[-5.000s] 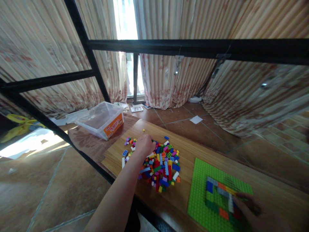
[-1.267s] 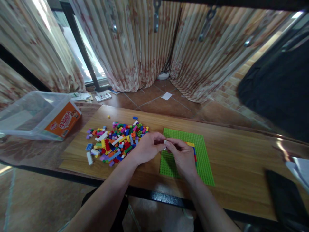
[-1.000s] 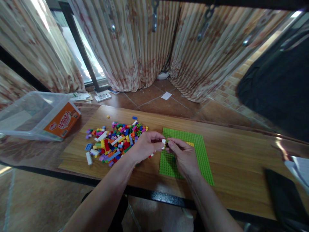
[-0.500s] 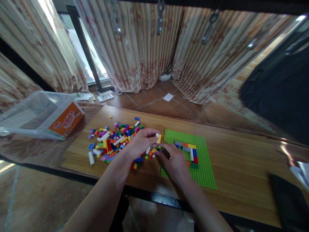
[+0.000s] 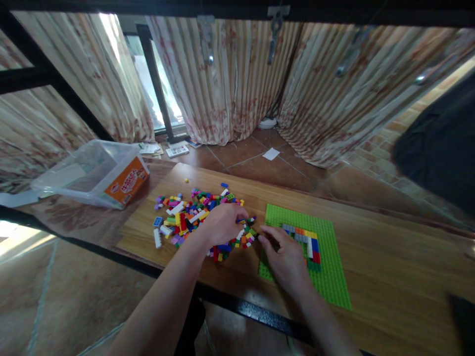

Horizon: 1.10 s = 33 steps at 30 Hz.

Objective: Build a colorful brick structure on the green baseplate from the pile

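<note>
A heap of small coloured bricks (image 5: 193, 217) lies on the wooden table top (image 5: 371, 257). My left hand (image 5: 222, 223) rests on the heap's right side with fingers curled down among the bricks; what they grip is hidden. My right hand (image 5: 285, 254) lies on the left part of the green baseplate (image 5: 326, 277), fingers bent, fingertips near the plate's left edge beside the heap. A small build of grey, orange, yellow, blue, white and red bricks (image 5: 309, 242) stands on the plate just right of that hand.
A clear plastic tub with an orange label (image 5: 100, 173) lies at the back left on a brown cloth. A black metal frame bar (image 5: 156, 89) rises behind. Curtains hang beyond the table. A dark shape (image 5: 438, 143) fills the right side.
Both hands came apart and dropped. The left went back onto the brick heap; the white and yellow pieces it held no longer show. The right settled lower on the plate's left edge. The view swung left.
</note>
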Available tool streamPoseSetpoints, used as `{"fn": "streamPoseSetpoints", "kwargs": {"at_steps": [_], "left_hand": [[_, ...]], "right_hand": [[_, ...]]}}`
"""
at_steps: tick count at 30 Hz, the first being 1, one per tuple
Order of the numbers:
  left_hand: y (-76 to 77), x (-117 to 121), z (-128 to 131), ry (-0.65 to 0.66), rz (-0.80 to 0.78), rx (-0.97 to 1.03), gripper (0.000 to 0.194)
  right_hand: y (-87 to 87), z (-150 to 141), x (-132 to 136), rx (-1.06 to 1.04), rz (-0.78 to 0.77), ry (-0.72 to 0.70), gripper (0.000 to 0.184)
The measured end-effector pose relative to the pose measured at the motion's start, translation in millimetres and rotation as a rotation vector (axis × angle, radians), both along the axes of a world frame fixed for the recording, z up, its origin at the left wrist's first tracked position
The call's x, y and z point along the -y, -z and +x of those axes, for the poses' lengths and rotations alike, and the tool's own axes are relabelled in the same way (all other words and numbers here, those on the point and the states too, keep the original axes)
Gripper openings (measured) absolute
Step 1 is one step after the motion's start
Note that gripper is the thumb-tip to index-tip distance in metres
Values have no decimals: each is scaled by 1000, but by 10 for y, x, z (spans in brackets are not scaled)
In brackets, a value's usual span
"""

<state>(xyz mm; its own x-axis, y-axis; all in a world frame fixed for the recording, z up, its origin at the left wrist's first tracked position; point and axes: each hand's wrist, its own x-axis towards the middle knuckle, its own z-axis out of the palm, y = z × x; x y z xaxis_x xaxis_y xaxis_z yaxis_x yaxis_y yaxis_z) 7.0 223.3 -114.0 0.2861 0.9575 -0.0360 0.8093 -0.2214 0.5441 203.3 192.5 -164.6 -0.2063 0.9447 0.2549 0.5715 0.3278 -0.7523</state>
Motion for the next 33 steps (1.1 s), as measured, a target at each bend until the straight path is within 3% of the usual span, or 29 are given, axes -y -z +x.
{"fn": "streamPoseSetpoints", "kwargs": {"at_steps": [6,14,18,22,26,33], "left_hand": [[-36,-1,-26,-35,10,-35,30],[39,-194,-397,-457,183,-201,41],[157,-283,-541,-425,204,-283,42],[226,-330,-560,-358,197,-315,34],[218,-336,-562,-304,175,-333,30],[171,-315,-590,-324,136,-328,30]], "right_hand": [[50,37,2,41,54,-12,27],[116,116,-38,94,151,-19,27],[128,161,-64,131,212,-84,24],[105,150,-31,122,231,-53,25],[94,119,-1,115,251,-50,26],[117,128,-19,114,233,-55,26]]}}
